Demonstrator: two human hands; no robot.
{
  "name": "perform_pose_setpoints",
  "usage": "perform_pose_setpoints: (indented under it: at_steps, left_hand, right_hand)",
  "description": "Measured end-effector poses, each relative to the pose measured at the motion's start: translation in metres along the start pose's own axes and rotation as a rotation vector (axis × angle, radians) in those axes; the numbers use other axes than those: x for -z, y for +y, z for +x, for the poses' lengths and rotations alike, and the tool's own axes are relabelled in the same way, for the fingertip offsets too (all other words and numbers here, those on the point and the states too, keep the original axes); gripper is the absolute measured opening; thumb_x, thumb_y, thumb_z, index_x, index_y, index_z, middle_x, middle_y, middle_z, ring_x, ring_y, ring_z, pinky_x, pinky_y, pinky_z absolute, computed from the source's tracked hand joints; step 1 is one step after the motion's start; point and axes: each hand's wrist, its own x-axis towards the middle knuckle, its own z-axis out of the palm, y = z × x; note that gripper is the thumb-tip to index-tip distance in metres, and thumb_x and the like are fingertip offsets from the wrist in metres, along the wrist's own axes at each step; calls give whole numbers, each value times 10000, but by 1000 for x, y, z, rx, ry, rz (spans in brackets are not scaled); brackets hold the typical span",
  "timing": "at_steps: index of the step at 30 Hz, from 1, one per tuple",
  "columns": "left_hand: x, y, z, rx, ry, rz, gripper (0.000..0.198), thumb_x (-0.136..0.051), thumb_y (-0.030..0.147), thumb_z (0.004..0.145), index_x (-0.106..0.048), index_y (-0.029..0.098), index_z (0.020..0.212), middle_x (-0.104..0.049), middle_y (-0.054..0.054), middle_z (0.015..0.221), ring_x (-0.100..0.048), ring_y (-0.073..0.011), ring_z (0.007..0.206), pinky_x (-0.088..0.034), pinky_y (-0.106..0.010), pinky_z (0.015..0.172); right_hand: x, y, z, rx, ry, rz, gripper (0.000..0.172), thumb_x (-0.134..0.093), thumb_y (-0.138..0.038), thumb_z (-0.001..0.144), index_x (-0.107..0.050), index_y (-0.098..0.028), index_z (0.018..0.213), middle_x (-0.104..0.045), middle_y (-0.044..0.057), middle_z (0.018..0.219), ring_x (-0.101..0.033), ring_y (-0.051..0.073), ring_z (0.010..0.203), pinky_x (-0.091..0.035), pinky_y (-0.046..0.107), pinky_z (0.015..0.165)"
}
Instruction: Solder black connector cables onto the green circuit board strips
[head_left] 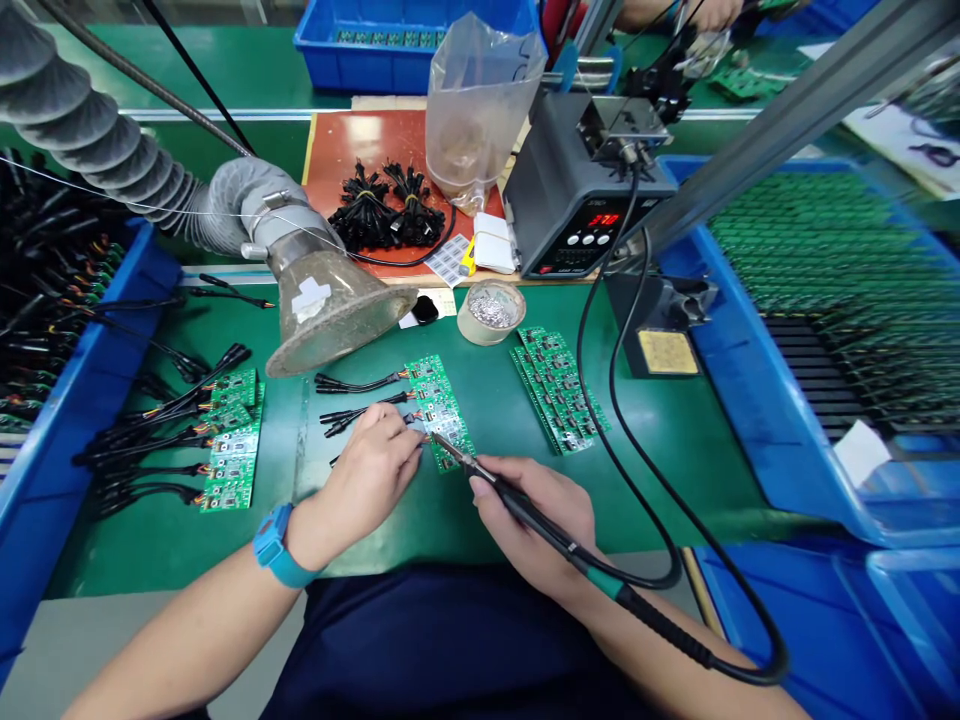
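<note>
Dark navy cloth [450, 640] covers the body at six o'clock. Forearms [195, 625] and fingers [379, 425] are bare; toward half past seven, the left wrist [309, 535] wears a bright blue band [294, 570] with a squarish case [271, 537].

Left fingers [384, 432], right fingers [519, 470] bent

Circuit-board panel [442, 400], black leads [362, 383] and soldering iron [536, 517]

Panel: green, populated, flat on the green worktop, long axis near to far. Leads: several, joined along its left edge, extending left; nearer ones partly hidden. Iron: black, green-banded, slanting, tip at the panel's near left; contact unclear.
</note>
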Motion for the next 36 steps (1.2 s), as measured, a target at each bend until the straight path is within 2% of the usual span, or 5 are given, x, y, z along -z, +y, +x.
perform_pose_setpoints:
  at_steps: [3,10,30,36]
  left_hand:
    - [-2,-1,-1,-23,20,20,173,-532,135,999,-702,158,975,-595,-81,856,-507,-250,936,-518,-426,823]
    - [-2,0,-2,-44,27,59,174,-544,143,999,-699,113,1074,-578,-86,855,-509,-255,943,-533,-440,829]
    - [-3,1,-1,-62,34,83,169,-536,143,1005,-697,94,1029,-580,-98,860,-516,-256,935,-542,-440,819]
    - [-3,1,-1,-61,42,74,178,-520,155,1014,-692,131,1054,-576,-80,854,-515,-245,929,-541,-435,815]
  right_hand:
    - [-1,0,2,-4,1,5,110,-663,-175,940,-676,-204,1045,-780,21,819,-750,162,676,-639,267,717]
    - [-1,-1,5,-14,7,23,85,-666,-177,933,-683,-204,1012,-783,28,849,-748,156,694,-636,255,717]
    - [-3,2,6,17,-31,80,139,-661,-150,939,-666,-208,1065,-777,32,868,-744,158,720,-623,259,711]
    - [4,3,6,-23,24,20,129,-673,-196,936,-689,-212,1063,-790,19,849,-764,163,719,-642,270,744]
